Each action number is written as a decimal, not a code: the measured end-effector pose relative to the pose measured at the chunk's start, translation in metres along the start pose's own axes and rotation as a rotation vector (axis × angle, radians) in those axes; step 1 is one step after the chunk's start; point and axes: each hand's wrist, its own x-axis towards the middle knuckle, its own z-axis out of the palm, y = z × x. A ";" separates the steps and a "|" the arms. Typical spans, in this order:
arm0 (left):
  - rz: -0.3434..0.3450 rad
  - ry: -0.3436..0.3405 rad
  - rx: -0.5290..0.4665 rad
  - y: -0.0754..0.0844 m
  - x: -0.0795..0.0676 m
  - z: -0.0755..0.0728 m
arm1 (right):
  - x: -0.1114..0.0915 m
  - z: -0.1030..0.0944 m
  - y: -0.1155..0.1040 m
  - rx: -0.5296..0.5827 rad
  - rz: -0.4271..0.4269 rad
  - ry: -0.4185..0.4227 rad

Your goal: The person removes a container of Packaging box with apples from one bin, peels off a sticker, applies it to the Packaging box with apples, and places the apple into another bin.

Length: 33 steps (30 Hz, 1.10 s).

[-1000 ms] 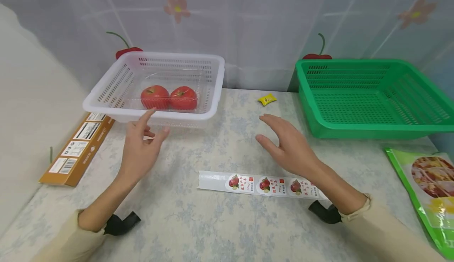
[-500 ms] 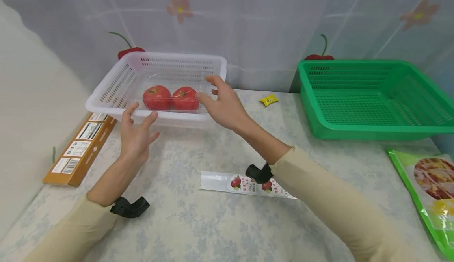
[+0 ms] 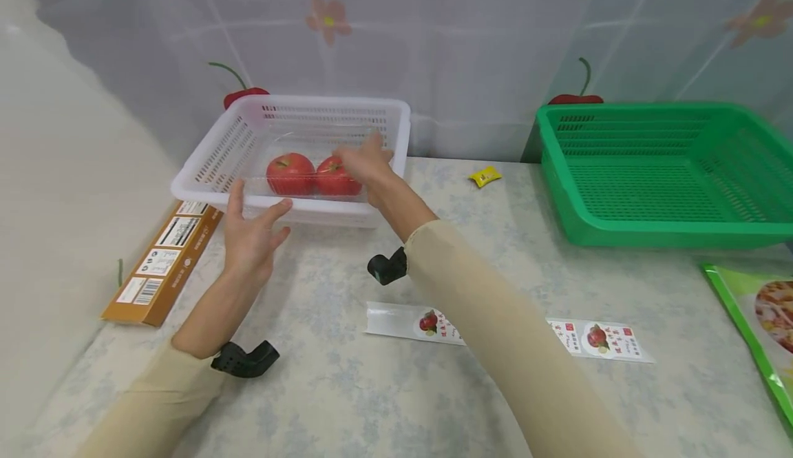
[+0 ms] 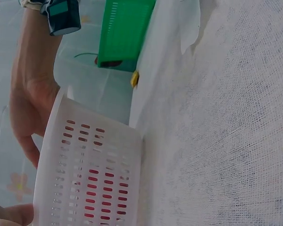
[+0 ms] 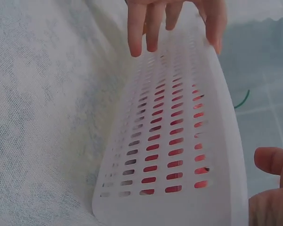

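Note:
The white basket (image 3: pixel 204 162) holds a clear plastic container (image 3: pixel 316 134) with a red apple (image 3: pixel 291 174) and a second apple (image 3: pixel 336 179) inside. My left hand (image 3: pixel 249 241) is at the basket's front left corner, fingers spread; in the right wrist view the left fingers (image 5: pixel 154 28) hang loosely beside its slotted front wall. Over the basket's right side reaches my right hand (image 3: pixel 367 162), overlapping the right apple and the container's right end. The left wrist view shows the right hand (image 4: pixel 33 106) above the rim, its fingers extended and apart.
A strip of apple stickers (image 3: pixel 396 320) lies under the right sleeve (image 3: pixel 495 320). The green basket (image 3: pixel 669 231) is at the back right, near a small yellow packet (image 3: pixel 485 176). A brown box (image 3: pixel 164 262) is on the left, a green-edged bag (image 3: pixel 752 320) on the right.
My right hand has moved left from the table's middle to over the white basket's right side. The left hand has shifted slightly and spread its fingers. The head view has turned a little left.

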 end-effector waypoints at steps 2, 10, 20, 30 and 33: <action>-0.003 0.007 0.021 0.001 -0.001 0.000 | 0.004 0.004 0.002 0.032 0.037 0.008; 0.008 0.019 0.109 0.002 -0.004 -0.003 | 0.008 0.013 0.007 0.043 0.056 0.043; 0.025 0.021 0.153 0.003 -0.005 -0.004 | 0.009 0.015 0.008 0.043 -0.033 -0.003; 0.010 0.030 0.178 0.003 -0.005 -0.004 | 0.008 0.013 0.008 0.130 -0.052 -0.128; 0.011 0.032 0.186 0.004 -0.006 -0.004 | 0.009 0.013 0.008 0.116 -0.050 -0.174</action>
